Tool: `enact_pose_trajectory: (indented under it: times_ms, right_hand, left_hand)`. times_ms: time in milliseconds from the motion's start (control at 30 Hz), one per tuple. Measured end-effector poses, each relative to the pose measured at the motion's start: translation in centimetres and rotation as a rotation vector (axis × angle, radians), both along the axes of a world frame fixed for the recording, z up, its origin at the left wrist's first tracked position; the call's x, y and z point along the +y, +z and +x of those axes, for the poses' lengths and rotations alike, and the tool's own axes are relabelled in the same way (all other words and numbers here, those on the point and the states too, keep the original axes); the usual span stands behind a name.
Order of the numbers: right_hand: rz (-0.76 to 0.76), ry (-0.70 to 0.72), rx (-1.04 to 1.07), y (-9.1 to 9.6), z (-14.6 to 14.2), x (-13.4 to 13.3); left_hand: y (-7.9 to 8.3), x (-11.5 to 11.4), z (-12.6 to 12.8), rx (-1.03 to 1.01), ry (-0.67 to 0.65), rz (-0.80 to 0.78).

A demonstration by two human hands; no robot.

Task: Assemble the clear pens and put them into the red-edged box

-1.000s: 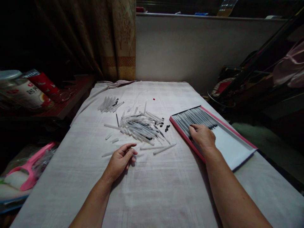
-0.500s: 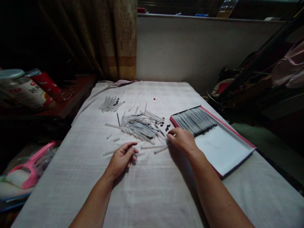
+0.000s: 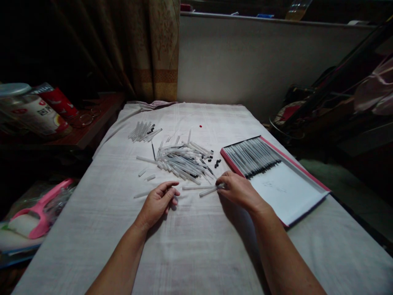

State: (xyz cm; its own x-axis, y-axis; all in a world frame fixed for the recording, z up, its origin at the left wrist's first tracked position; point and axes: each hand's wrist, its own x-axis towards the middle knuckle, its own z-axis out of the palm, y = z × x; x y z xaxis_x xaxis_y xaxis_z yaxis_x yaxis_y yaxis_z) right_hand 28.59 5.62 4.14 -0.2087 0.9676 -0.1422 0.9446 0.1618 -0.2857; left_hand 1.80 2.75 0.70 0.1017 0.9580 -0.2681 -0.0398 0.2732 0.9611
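Observation:
My left hand [image 3: 159, 201] rests on the cloth with fingers loosely curved and apart, holding nothing. A translucent pen barrel [image 3: 141, 195] lies by its knuckles, partly hidden behind it. My right hand [image 3: 235, 188] is closed at the near ends of two pen barrels, its fingertips pinching at least one pen barrel [image 3: 208, 191]; the fingers cover the exact grip. Ahead of both hands spreads a loose pile of pen barrels and dark refills [image 3: 181, 162]. Small black end plugs [image 3: 217, 163] lie at its right. A shallow red-edged box [image 3: 303, 200] holds a row of pens [image 3: 253, 155].
A smaller bunch of pen barrels [image 3: 141, 131] lies at the far left of the white-covered table [image 3: 190, 254]. One tiny red piece [image 3: 200, 126] sits near the back. Left of the table are a jar [image 3: 37, 114] and a pink handle [image 3: 43, 209].
My right hand has lowered slightly and its fingers have closed at the ends of the two pen barrels. My left hand has stayed in place; the camera has shifted slightly.

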Motion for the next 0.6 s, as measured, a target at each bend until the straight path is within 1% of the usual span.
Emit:
enact_pose_trajectory:
  times_ms: [100, 167, 233, 333, 467, 600]
  right_hand:
    - [0.072, 0.017, -0.047, -0.6, 0.2, -0.4]
    - [0.117, 0.028, -0.042, -0.8, 0.2, -0.5]
    - [0.167, 0.044, 0.010, -0.8, 0.2, -0.6]
    - [0.220, 0.088, 0.172, -0.5, -0.6, -1.0]
    - [0.199, 0.160, 0.370, -0.6, -2.9, -1.7]
    - [0.146, 0.244, 0.440, -1.1, -5.7, -2.4]
  left_hand:
    - [0.0, 0.0, 0.0, 0.002, 0.002, -0.003]
    - [0.0, 0.0, 0.0, 0.004, 0.001, -0.005]
    - [0.0, -0.1, 0.1, 0.005, -0.002, -0.002]
    - [0.1, -0.2, 0.3, 0.038, -0.013, 0.016]
    - [0.2, -0.4, 0.6, 0.111, 0.004, 0.123]
    - [0.4, -0.7, 1.0, 0.122, 0.012, 0.253]
